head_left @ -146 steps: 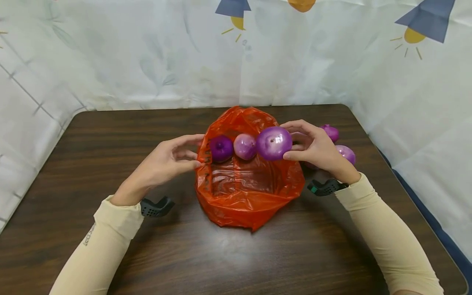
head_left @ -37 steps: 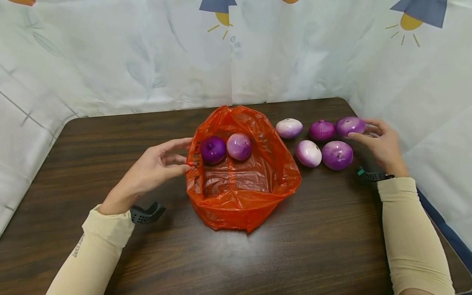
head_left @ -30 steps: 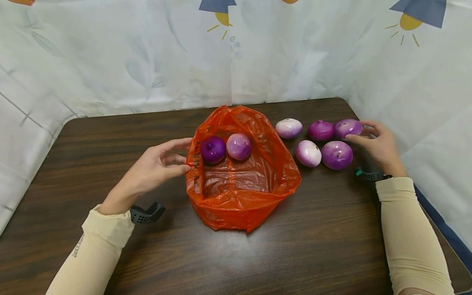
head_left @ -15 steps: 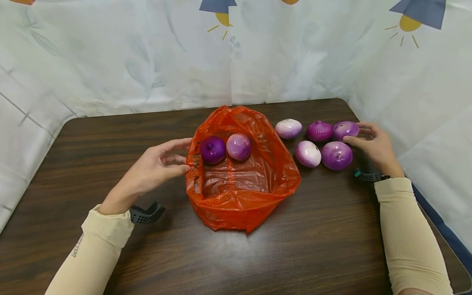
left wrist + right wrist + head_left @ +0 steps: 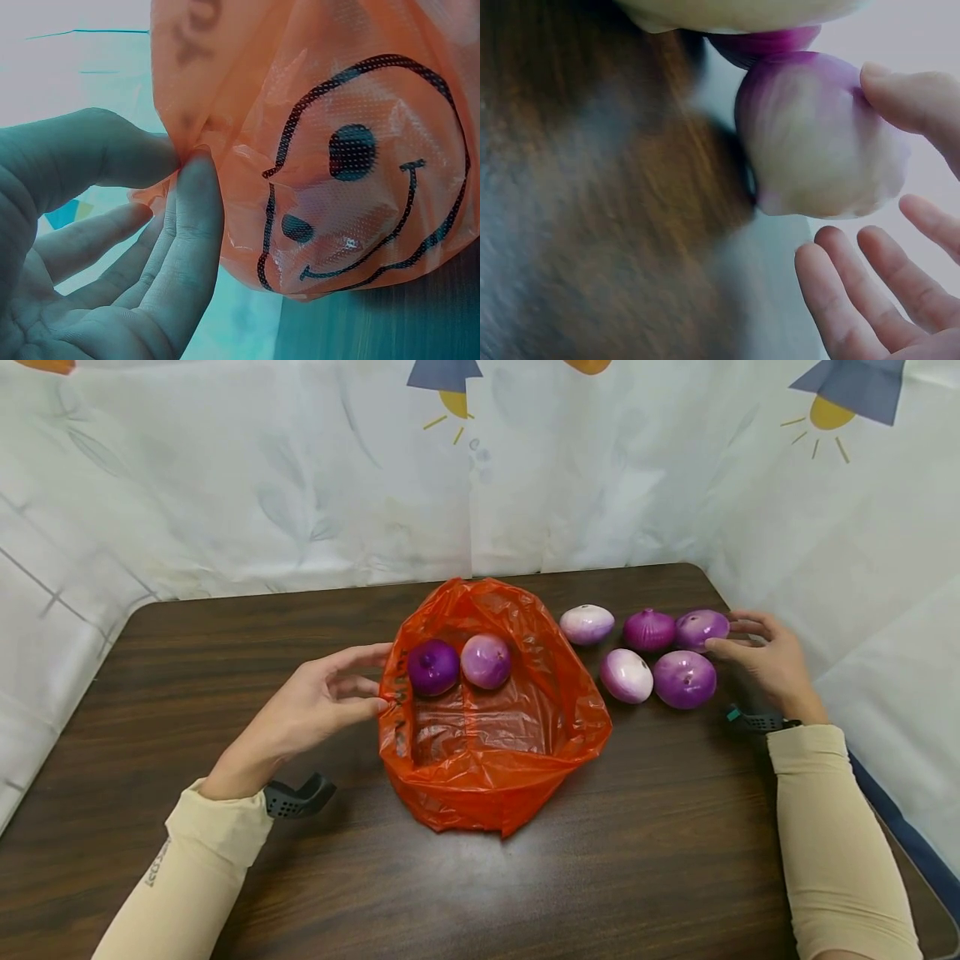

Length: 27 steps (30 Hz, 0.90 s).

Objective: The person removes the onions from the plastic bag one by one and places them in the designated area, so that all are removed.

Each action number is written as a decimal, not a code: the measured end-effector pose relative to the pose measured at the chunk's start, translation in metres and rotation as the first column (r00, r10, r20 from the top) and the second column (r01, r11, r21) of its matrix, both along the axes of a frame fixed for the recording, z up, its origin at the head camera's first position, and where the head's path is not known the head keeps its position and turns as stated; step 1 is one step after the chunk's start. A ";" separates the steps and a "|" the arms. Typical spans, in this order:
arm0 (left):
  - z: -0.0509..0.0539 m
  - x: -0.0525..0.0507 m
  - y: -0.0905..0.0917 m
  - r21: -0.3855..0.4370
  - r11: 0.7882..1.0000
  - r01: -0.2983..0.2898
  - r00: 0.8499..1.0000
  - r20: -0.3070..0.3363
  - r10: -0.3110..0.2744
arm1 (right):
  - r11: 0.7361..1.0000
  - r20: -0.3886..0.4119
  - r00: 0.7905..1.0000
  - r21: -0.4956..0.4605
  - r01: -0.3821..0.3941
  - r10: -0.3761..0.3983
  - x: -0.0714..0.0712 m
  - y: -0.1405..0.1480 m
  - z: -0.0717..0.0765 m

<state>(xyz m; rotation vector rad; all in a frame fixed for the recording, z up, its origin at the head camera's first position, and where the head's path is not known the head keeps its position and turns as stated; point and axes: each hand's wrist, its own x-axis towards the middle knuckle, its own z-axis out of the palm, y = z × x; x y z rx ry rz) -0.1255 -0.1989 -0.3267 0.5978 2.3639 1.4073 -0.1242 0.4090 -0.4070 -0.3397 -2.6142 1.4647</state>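
A red-orange plastic bag (image 5: 480, 777) stands with its mouth spread wide in the head view. Inside lie a dark purple onion (image 5: 432, 667) and a paler onion (image 5: 486, 661). My left hand (image 5: 318, 697) pinches the bag's left rim between thumb and fingers; the left wrist view shows the printed face on the bag (image 5: 360, 202) beside them. Over on the right, my right hand (image 5: 776, 660) is beside a purple onion (image 5: 702, 630). In the right wrist view its fingers (image 5: 832, 292) are spread apart from that onion (image 5: 817, 142), while the thumb tip lies at its edge, perhaps touching.
Right of the bag, more onions sit on the dark wooden table (image 5: 637, 860): a pale one (image 5: 587, 624), a deep purple one (image 5: 649, 631), a half-white one (image 5: 626, 676) and a large one (image 5: 685, 679). A pale patterned curtain (image 5: 600, 493) hangs behind.
Earlier my right hand held a large onion over the bag; it then set an onion at the right and slid it left against the purple one. Now the hand has drawn back slightly.
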 end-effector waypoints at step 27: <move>0.004 0.001 -0.001 0.029 1.000 -0.001 1.000 0.029 0.000 | 0.929 -0.277 0.959 -0.367 -0.053 -0.055 0.015 -0.034 0.057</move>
